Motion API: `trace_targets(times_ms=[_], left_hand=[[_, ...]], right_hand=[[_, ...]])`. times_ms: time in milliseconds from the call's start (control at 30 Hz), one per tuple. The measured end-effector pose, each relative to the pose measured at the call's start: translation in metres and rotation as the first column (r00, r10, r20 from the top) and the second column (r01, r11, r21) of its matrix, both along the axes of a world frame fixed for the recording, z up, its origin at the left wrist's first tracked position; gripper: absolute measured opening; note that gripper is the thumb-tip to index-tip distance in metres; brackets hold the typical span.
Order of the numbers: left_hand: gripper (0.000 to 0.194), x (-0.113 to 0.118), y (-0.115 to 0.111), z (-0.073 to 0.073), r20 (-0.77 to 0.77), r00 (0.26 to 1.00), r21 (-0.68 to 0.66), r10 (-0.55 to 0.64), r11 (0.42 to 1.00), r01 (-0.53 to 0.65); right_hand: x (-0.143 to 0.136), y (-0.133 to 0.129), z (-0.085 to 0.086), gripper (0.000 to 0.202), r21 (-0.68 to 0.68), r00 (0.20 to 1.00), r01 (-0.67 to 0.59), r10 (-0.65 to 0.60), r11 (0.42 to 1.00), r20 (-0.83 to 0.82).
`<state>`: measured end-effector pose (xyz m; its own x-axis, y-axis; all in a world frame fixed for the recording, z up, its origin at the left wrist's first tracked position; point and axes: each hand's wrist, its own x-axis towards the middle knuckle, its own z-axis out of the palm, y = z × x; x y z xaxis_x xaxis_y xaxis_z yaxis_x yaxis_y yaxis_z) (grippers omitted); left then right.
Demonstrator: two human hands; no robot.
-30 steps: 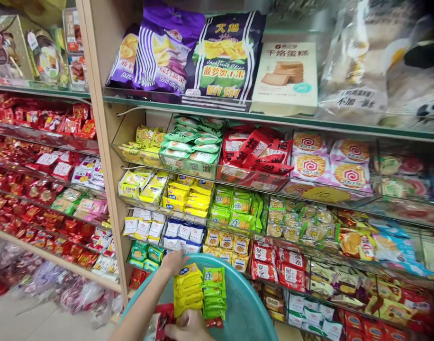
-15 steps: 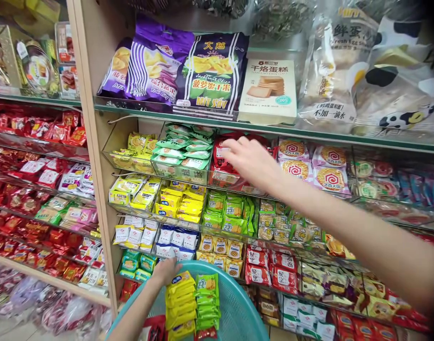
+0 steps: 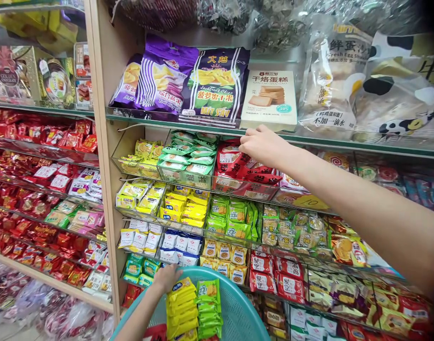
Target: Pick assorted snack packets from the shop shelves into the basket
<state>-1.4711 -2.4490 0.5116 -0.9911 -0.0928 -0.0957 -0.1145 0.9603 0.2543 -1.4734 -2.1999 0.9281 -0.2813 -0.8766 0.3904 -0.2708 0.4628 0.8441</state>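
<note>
My left hand (image 3: 166, 278) is closed on the rim of a teal plastic basket (image 3: 240, 303) at the bottom centre. Inside the basket lie a row of yellow packets (image 3: 182, 308), a row of green packets (image 3: 209, 308) and something red, partly cut off. My right hand (image 3: 259, 146) is raised at a shelf bin of red packets (image 3: 231, 163), just below the glass shelf edge. Its fingers curl downward above the packets; whether they grip one is hidden.
Glass shelf edges (image 3: 203, 127) run across the view. Green-white packets (image 3: 188, 154) fill the bin to the left. Large snack bags (image 3: 217, 85) and a cake box (image 3: 269, 97) stand above. A wooden upright (image 3: 105, 156) divides the shelving.
My right hand has lifted and shifted slightly right from the red packets, uncovering more of them. My left hand remains at the basket rim. The camera view has shifted a little.
</note>
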Motion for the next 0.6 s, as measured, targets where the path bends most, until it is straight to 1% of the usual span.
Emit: trace_targets(times_ms=[133,300,400,500,600], left_hand=[[0.041,0.0,-0.003,-0.003,-0.002,1.0,0.005,0.006,1.0,-0.006],[0.041,0.0,-0.002,-0.002,-0.006,1.0,0.014,0.008,1.0,-0.008],[0.041,-0.002,-0.001,-0.003,-0.004,1.0,0.008,0.004,1.0,-0.004],[0.042,-0.004,-0.001,-0.004,-0.004,1.0,0.01,-0.008,1.0,0.008],[0.042,-0.004,-0.001,-0.003,0.007,1.0,-0.003,-0.006,1.0,0.006]], right_hand=[[-0.001,0.0,-0.001,0.031,-0.084,0.999,0.047,-0.045,0.995,0.024],[-0.012,0.009,0.003,0.034,-0.168,0.996,-0.004,0.02,0.986,0.093],[-0.016,0.012,0.005,0.033,-0.187,0.996,0.022,-0.005,0.982,0.094],[-0.008,0.01,0.008,0.031,-0.219,0.997,0.035,-0.018,0.975,0.076],[0.012,0.006,0.015,0.027,-0.256,0.998,0.063,-0.055,0.965,0.039]])
